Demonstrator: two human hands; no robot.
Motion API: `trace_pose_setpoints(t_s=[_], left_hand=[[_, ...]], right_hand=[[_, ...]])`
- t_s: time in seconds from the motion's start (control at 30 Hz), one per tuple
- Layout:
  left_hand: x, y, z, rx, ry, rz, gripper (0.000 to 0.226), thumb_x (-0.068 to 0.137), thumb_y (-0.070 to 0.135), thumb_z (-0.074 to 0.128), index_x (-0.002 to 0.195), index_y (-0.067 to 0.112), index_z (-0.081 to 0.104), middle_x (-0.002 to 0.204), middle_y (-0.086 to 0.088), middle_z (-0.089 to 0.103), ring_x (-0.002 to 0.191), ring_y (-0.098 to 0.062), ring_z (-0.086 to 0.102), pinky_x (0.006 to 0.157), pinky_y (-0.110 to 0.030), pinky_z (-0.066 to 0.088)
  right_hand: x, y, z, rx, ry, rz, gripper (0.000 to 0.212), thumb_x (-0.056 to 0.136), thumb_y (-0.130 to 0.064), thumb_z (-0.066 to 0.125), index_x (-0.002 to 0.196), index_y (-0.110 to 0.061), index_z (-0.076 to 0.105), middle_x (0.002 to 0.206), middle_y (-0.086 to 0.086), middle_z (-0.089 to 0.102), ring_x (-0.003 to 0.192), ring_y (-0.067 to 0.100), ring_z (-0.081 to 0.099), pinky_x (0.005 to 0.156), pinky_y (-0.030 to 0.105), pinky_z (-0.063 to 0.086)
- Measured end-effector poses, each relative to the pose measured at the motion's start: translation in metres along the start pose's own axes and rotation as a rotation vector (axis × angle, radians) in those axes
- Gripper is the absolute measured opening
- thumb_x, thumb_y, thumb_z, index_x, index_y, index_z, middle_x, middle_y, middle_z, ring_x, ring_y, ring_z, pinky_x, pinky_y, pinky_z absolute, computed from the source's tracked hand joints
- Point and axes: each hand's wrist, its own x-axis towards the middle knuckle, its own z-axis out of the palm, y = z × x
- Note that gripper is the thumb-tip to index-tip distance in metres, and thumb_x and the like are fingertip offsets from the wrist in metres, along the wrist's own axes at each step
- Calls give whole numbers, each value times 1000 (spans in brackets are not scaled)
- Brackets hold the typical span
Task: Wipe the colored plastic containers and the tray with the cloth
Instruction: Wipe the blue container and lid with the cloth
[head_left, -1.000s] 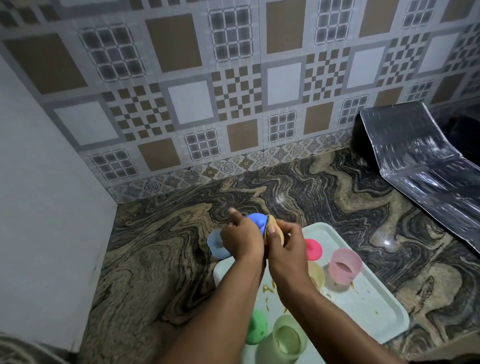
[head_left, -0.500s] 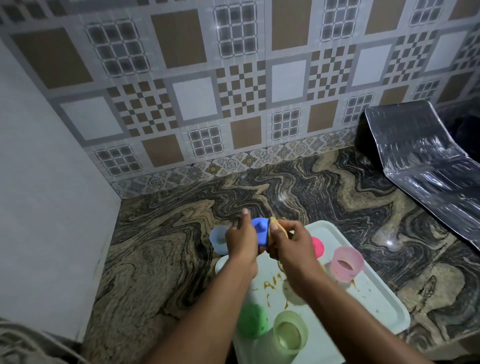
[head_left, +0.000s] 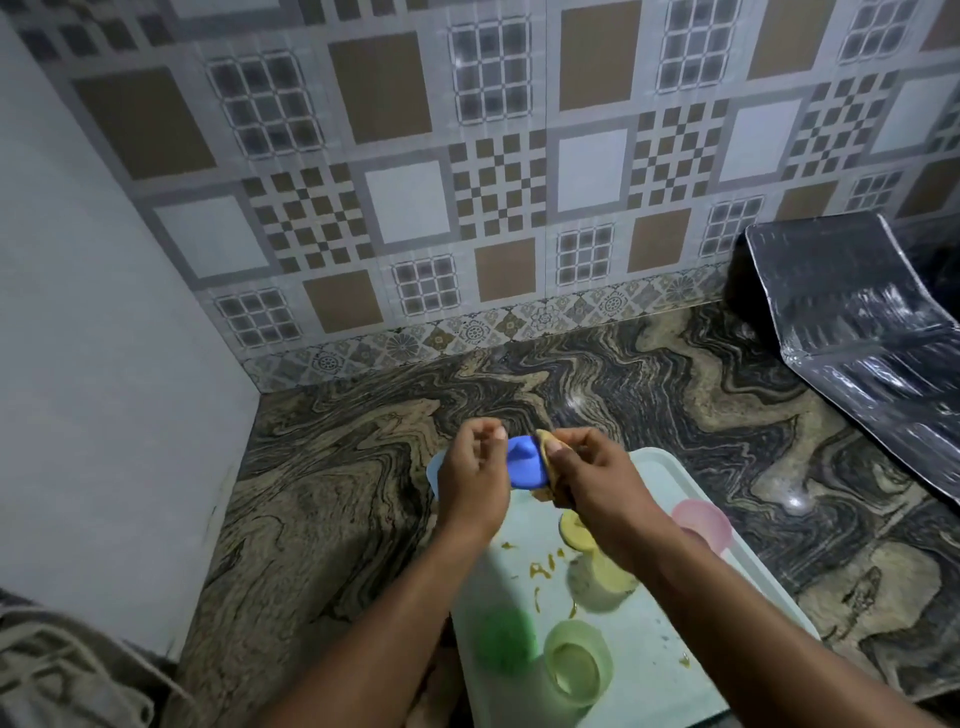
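Note:
My left hand (head_left: 475, 480) grips a blue plastic lid (head_left: 524, 465) above the far left corner of the pale tray (head_left: 670, 478). My right hand (head_left: 597, 478) presses a yellowish cloth (head_left: 548, 447) against the lid's right side. A light blue container (head_left: 432, 470) peeks out behind my left hand. On the tray sit a pink container (head_left: 704, 522), a yellow container (head_left: 602, 577) with its lid (head_left: 574, 530), a green lid (head_left: 506, 639) and a green container (head_left: 576, 665). Yellow smears (head_left: 543, 569) mark the tray.
The tray rests on a dark swirled stone counter (head_left: 332, 499). A patterned tile wall runs behind, and a plain white wall (head_left: 104, 364) closes the left side. A shiny foil sheet (head_left: 857, 332) lies at the back right. Grey fabric (head_left: 57, 670) shows at the lower left.
Both hands stayed together on the blue lid while the cloth shifted slightly against it. The camera tilted, so the tray sits lower right in view.

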Motion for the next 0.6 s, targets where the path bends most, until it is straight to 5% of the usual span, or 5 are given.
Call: trace_pose_setpoints(t_s=[0.17,0.33,0.6], left_hand=[[9,5,-24,166,-330,300,17,91,18,70,105,27,76,107,5,73,96,-3,68,83,-16,52],[0,8,-17,261,-219,268,15,85,29,79,99,24,78,98,7,73,88,-8,70,82,-30,58],[-13,5,-3,364,-203,267,17,87,42,64,100,31,65,96,8,69,87,-13,67,77,-46,59]], right_hand=[[19,-14,-25,-102,-135,82,16,103,-15,53,106,-2,62,72,11,64,47,15,59,56,30,43],[24,-10,-27,-151,-191,132,19,104,-19,51,102,-4,63,77,15,68,53,18,63,62,35,47],[34,-10,-40,-98,-276,234,18,103,-12,50,99,-3,64,78,19,67,58,26,65,60,34,47]])
